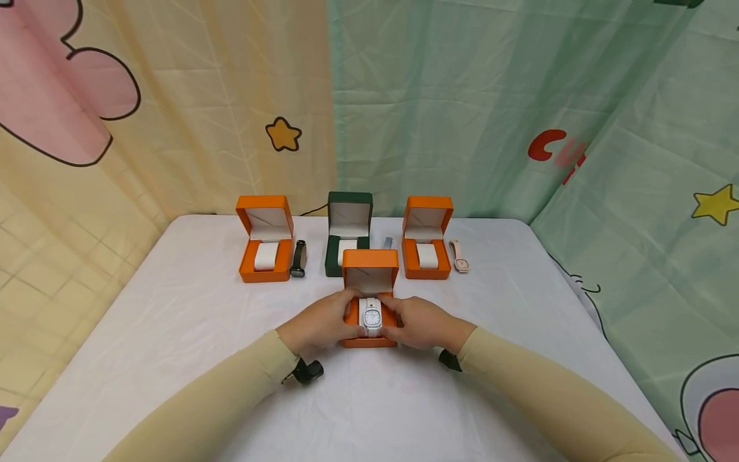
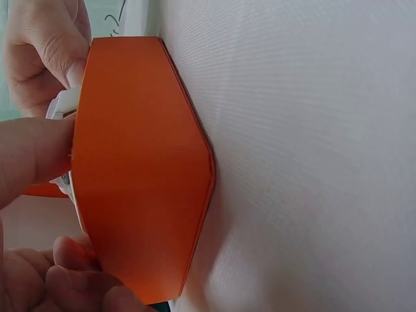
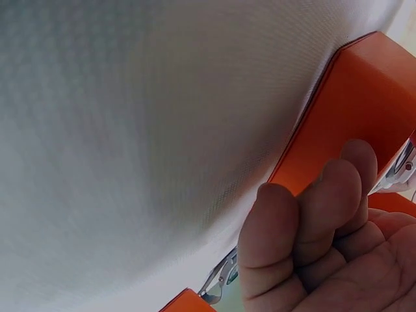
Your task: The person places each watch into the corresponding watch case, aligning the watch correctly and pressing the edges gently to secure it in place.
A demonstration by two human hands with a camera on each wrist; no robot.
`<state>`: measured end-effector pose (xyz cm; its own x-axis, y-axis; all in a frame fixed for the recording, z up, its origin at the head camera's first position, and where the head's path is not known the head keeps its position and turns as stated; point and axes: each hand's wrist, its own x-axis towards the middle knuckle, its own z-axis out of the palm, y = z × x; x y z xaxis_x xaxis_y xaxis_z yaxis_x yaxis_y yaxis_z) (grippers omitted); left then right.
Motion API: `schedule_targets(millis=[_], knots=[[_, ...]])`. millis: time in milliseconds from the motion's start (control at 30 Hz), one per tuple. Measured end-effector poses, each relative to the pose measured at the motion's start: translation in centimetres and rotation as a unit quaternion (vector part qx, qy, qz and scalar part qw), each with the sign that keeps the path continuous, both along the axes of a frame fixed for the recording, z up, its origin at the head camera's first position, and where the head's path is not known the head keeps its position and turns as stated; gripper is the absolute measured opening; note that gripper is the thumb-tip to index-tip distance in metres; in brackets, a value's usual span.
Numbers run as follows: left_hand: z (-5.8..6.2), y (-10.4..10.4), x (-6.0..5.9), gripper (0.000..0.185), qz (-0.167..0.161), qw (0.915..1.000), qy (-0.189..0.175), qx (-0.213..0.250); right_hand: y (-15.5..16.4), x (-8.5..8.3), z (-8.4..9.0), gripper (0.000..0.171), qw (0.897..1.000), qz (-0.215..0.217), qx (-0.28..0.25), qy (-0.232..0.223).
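The left hand (image 1: 325, 321) and right hand (image 1: 425, 321) pinch the white watch (image 1: 372, 317) from both sides. It sits between them in an open orange box (image 1: 371, 258). A green box (image 1: 350, 215) stands behind the grip.

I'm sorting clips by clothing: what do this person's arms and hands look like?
Both sleeves are long, plain beige. A small black camera shows at each wrist. The left hand and right hand wear no gloves.

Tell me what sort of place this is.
Likely a staged indoor tabletop setup: a white-covered table, cartoon-print curtains hung close behind and beside it, and three open watch boxes lined up toward the back.
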<state>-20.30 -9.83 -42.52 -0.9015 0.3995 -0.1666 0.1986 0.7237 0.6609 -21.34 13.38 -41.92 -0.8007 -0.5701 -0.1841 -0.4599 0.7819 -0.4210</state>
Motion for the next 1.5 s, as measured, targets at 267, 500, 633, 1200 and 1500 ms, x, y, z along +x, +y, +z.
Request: schedule_targets(millis=[267,500,633,1200,1500], knots=[[0.2,0.0,0.3,0.069,-0.001,1.0000,0.000,0.002,-0.1,0.1,-0.1,0.070,1.000,0.001,0.004,0.002],[0.1,0.0,0.4,0.069,-0.006,0.9999,0.011,0.002,-0.2,0.2,-0.2,0.071,1.000,-0.002,0.009,-0.002],[0.1,0.0,0.4,0.069,-0.006,0.9999,0.014,0.002,-0.2,0.1,-0.3,0.071,1.000,-0.003,0.012,0.000],[0.4,-0.5,0.6,0.068,0.004,1.0000,0.009,0.002,0.4,0.3,0.1,0.075,1.000,0.002,0.013,0.006],[1.9,-3.2,0.4,0.051,0.020,0.9983,0.051,0.018,1.9,0.5,1.8,0.040,0.986,-0.023,-0.126,0.106]])
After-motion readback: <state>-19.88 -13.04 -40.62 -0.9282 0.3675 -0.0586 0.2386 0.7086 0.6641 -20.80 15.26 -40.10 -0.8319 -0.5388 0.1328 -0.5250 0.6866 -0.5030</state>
